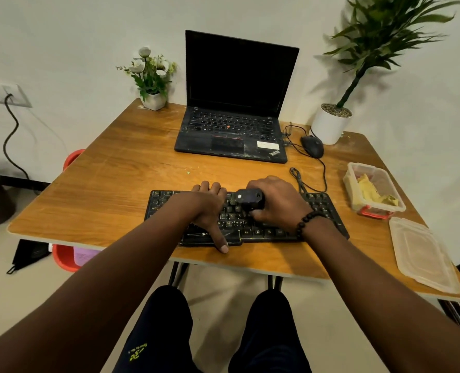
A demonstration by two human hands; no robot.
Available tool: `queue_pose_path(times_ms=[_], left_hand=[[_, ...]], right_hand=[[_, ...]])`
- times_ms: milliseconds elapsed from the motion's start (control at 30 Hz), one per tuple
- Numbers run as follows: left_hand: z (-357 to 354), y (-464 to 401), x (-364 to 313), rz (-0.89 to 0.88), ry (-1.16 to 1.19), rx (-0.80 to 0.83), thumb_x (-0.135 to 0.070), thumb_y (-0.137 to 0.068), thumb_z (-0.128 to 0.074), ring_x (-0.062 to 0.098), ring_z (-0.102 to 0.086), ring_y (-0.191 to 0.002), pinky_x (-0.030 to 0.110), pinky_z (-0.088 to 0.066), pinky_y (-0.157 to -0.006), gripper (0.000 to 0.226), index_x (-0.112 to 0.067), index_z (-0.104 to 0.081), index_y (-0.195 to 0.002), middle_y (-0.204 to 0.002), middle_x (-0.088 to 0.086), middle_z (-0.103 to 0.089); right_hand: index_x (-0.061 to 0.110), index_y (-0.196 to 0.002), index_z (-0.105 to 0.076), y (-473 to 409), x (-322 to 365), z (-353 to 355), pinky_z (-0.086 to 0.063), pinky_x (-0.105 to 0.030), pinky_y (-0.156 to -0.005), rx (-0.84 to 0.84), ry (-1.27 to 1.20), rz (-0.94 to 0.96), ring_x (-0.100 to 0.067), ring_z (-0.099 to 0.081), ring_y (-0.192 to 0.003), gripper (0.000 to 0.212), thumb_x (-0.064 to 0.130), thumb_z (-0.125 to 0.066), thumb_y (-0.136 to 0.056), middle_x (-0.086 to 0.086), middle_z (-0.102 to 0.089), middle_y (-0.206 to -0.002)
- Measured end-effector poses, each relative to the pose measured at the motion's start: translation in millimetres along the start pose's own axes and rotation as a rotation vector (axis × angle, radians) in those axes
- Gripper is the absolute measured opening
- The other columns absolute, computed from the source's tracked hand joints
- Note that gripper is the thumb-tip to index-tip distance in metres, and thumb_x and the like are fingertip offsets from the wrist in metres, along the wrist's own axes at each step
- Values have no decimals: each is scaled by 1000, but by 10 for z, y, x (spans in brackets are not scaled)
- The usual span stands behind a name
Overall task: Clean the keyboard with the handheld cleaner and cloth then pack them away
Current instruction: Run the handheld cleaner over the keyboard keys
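A black keyboard [323, 208] lies near the front edge of the wooden table [110, 184]. My left hand [210, 211] lies flat across the keyboard's middle, fingers over its far edge and thumb on its front edge. My right hand [277, 200] is closed around a small dark handheld cleaner [250, 199], which stands on the keys just right of my left hand. A yellow cloth [371, 191] lies crumpled inside a clear plastic box [351, 187] at the right side of the table. The box's lid [422, 254] lies flat in front of it.
An open black laptop [234, 125] stands at the back middle, with a wired black mouse [312, 146] to its right. A small flower pot [153, 99] sits at the back left and a tall potted plant [331, 125] at the back right. The keyboard cable [298, 179] loops behind my right hand.
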State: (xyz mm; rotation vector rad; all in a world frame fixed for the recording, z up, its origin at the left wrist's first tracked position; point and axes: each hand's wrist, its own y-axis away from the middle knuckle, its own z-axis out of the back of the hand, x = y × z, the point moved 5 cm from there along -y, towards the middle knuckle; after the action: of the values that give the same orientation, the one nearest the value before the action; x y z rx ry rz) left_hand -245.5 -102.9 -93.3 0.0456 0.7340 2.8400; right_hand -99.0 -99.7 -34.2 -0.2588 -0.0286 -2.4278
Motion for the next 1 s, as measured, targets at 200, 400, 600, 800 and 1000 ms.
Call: queue_pose_path(times_ms=[200, 400, 600, 800, 1000], left_hand=[[-11, -23, 12, -5, 11, 4, -79, -44, -81, 36, -9, -146, 59, -25, -117, 149, -17, -4, -157, -160, 5, -9], [-13, -28, 0, -2, 4, 4, -78, -45, -81, 36, -11, -145, 58, -26, -117, 150, -16, -4, -157, -159, 7, -10], [-41, -53, 41, -1, 17, -4, -82, -39, -80, 35, -13, -144, 59, -29, -115, 150, -19, -8, -155, -156, 5, -14], [-49, -61, 31, -4, 20, 6, -82, -38, -80, 35, -11, -144, 59, -28, -115, 153, -19, -5, -156, -157, 4, -12], [-45, -42, 24, 0, 11, 9, -82, -40, -80, 35, -10, -146, 59, -27, -116, 152, -19, -4, -156, -159, 5, -10]], right_hand=[[21, -105, -62, 51, 13, 14, -49, -27, -77, 168, -73, 27, -12, -56, -92, 37, 26, -79, -73, 6, -64, -96], [20, -102, -62, 25, -11, 67, -51, -27, -73, 178, -128, 26, -11, -59, -89, 33, 27, -78, -74, 7, -67, -94], [20, -103, -62, -33, 11, 31, -52, -29, -76, 115, -125, 6, -12, -59, -90, 36, 26, -80, -72, 7, -65, -94], [21, -101, -62, 5, -3, 122, -52, -26, -73, 186, -198, 35, -8, -60, -85, 34, 28, -79, -72, 9, -66, -91], [20, -108, -61, 57, -25, -4, -52, -25, -74, 316, -256, -6, -8, -60, -88, 42, 32, -79, -72, 8, -67, -97]])
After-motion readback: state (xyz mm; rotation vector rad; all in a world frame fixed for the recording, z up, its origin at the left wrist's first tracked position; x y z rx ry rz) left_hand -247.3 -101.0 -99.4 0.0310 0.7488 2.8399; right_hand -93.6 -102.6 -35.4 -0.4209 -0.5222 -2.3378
